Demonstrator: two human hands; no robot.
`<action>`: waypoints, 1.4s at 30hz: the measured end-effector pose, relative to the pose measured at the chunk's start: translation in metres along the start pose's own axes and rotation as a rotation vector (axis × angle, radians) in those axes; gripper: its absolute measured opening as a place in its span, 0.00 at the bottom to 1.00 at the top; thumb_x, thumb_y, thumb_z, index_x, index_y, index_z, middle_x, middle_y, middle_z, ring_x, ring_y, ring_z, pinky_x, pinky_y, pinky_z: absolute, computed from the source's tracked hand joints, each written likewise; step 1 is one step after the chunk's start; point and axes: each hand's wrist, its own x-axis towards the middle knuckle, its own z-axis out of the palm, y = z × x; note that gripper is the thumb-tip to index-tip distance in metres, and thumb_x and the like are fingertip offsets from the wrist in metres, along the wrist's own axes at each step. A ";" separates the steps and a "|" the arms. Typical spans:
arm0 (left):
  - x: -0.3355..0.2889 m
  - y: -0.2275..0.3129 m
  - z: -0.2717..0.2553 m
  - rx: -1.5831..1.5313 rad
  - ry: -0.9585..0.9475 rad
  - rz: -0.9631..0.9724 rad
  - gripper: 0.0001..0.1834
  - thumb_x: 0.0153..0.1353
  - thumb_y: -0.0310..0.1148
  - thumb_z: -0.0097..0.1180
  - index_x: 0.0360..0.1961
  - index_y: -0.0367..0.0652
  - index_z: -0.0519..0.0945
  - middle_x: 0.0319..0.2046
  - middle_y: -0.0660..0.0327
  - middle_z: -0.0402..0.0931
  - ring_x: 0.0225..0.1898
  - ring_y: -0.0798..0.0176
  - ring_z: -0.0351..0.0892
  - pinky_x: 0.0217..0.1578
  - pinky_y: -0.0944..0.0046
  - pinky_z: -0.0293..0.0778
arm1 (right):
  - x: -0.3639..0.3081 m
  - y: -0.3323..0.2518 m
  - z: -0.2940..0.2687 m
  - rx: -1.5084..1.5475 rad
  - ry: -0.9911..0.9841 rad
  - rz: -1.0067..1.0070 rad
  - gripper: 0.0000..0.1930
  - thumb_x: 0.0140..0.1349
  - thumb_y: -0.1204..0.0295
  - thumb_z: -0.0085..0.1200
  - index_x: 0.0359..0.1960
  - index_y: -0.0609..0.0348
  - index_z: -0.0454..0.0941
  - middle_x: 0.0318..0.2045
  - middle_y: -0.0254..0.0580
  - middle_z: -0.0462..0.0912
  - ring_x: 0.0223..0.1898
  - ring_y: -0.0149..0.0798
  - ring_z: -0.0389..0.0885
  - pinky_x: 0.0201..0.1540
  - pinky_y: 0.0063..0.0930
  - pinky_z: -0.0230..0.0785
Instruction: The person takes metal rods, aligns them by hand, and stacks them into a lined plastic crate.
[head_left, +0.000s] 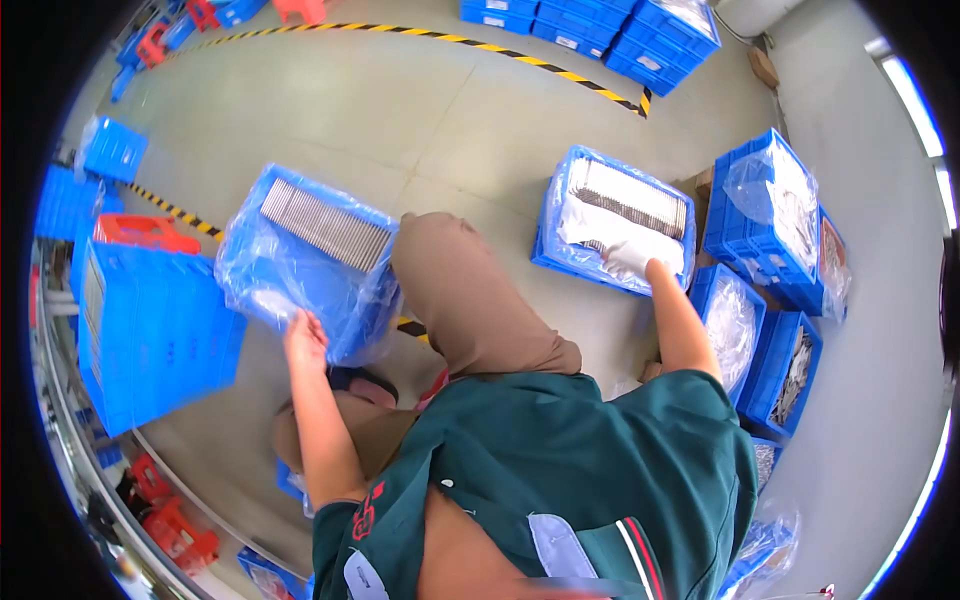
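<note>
Person: seen from above, in a dark green top and brown trousers, one knee raised between the two arms; the torso fills the lower middle of the view and hides the floor under it.
Left hand [305,340]: bare, at the near edge of the left crate, fingers on the clear plastic liner; I cannot tell whether its grip closes on the plastic or only presses against it.
Right hand [630,260]: in a white glove, reaching into the right crate; the fingers are curled among the parts, but I cannot tell whether the grip holds anything.
Left crate [300,262]: blue, lined with a clear bag, tilted toward the person, with a row of thin grey metal parts [325,225] packed along its far side; its near half looks bare.
Right crate [560,225]: blue, lined with plastic, on the floor beyond the knee, holding rows of the same grey parts and some white wrapping.
Open room: bare grey floor [430,110] lies beyond and between the two crates, up to a yellow and black striped line [480,45].
Left edge: a tall stack of blue crates [150,330] stands just beside the left crate, with red stools [175,530] lower down.
Right edge: more blue crates [765,215] with bagged parts crowd close against a grey wall.
Far edge: stacked blue crates [640,35] past the striped line.
Hard to see: the rim of the view bends and darkens; bag contents on the right are blurred by plastic glare.
</note>
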 end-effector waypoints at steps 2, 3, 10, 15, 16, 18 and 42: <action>-0.013 -0.034 0.009 0.034 0.045 -0.095 0.12 0.60 0.44 0.47 0.25 0.49 0.70 0.17 0.69 0.65 0.15 0.72 0.60 0.17 0.72 0.57 | 0.028 0.033 0.036 -0.591 0.529 -0.045 0.17 0.52 0.68 0.50 0.43 0.64 0.73 0.31 0.47 0.78 0.30 0.40 0.77 0.32 0.29 0.69; -0.019 -0.048 0.008 0.065 0.022 -0.133 0.12 0.60 0.44 0.47 0.25 0.48 0.70 0.17 0.68 0.65 0.15 0.72 0.60 0.17 0.72 0.56 | 0.036 0.035 0.046 -0.900 0.666 -0.109 0.19 0.52 0.66 0.52 0.46 0.62 0.72 0.34 0.47 0.79 0.33 0.42 0.78 0.36 0.32 0.70; -0.047 -0.073 -0.001 0.191 0.097 -0.196 0.12 0.60 0.43 0.46 0.27 0.47 0.69 0.16 0.68 0.63 0.15 0.71 0.58 0.16 0.71 0.56 | 0.065 0.017 -0.017 -1.068 0.999 -0.126 0.21 0.47 0.68 0.51 0.47 0.55 0.73 0.46 0.52 0.74 0.49 0.48 0.71 0.51 0.33 0.63; -0.050 -0.070 -0.013 0.190 0.144 -0.102 0.12 0.61 0.43 0.46 0.27 0.47 0.69 0.15 0.69 0.62 0.15 0.72 0.57 0.16 0.71 0.55 | 0.051 -0.030 -0.059 -0.845 0.845 -0.320 0.13 0.47 0.78 0.50 0.38 0.61 0.73 0.26 0.41 0.77 0.28 0.36 0.77 0.28 0.32 0.70; -0.051 -0.075 -0.013 0.177 0.150 -0.119 0.12 0.61 0.43 0.46 0.27 0.47 0.69 0.15 0.69 0.62 0.15 0.72 0.57 0.16 0.72 0.55 | 0.053 -0.032 -0.062 -0.651 0.693 -0.013 0.10 0.51 0.72 0.48 0.36 0.60 0.74 0.24 0.39 0.75 0.23 0.32 0.75 0.21 0.33 0.68; -0.054 -0.083 -0.006 0.177 0.186 -0.154 0.12 0.61 0.43 0.46 0.27 0.47 0.69 0.15 0.68 0.62 0.15 0.72 0.57 0.16 0.71 0.55 | 0.064 -0.020 -0.064 -0.681 0.754 0.038 0.12 0.52 0.70 0.46 0.38 0.59 0.74 0.29 0.42 0.75 0.27 0.35 0.74 0.26 0.34 0.67; -0.085 -0.100 0.016 0.297 0.211 -0.111 0.13 0.62 0.38 0.44 0.23 0.44 0.68 0.13 0.66 0.62 0.11 0.72 0.57 0.10 0.71 0.54 | 0.113 0.034 -0.049 -0.947 0.680 0.552 0.23 0.58 0.52 0.38 0.50 0.50 0.72 0.55 0.43 0.66 0.56 0.43 0.65 0.55 0.36 0.59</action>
